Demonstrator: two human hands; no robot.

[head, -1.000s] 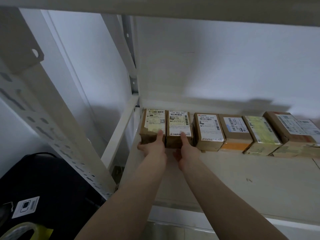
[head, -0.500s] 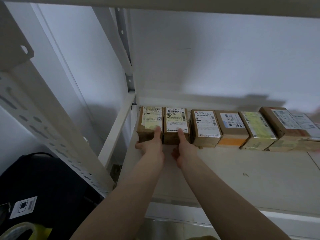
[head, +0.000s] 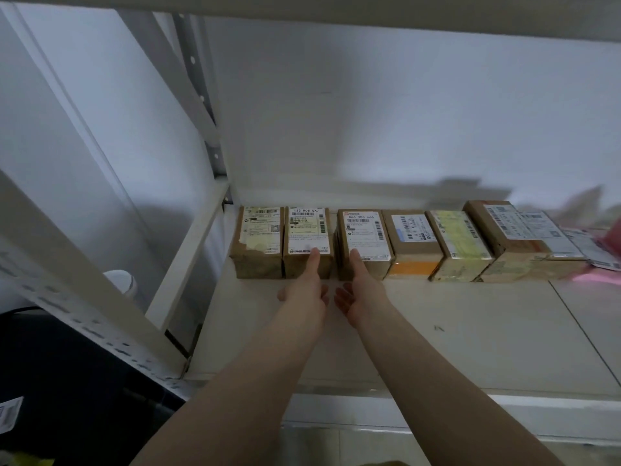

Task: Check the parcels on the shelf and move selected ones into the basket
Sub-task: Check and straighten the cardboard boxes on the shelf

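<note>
A row of brown cardboard parcels with white labels stands along the back of the white shelf board. From the left there are the first parcel, the second parcel, the third parcel, then several more, such as an orange-taped one. My left hand reaches in, forefinger on the second parcel's label. My right hand touches the third parcel's label the same way. Neither hand grips anything. No basket is in view.
A white perforated upright slants across the left, and a side rail borders the shelf. The upper shelf hangs close overhead. Pink and white soft packets lie at the far right. A black object sits below left.
Both hands have shifted one parcel to the right: the left from the first parcel to the second, the right from the second to the third. The parcels have stayed in place.
</note>
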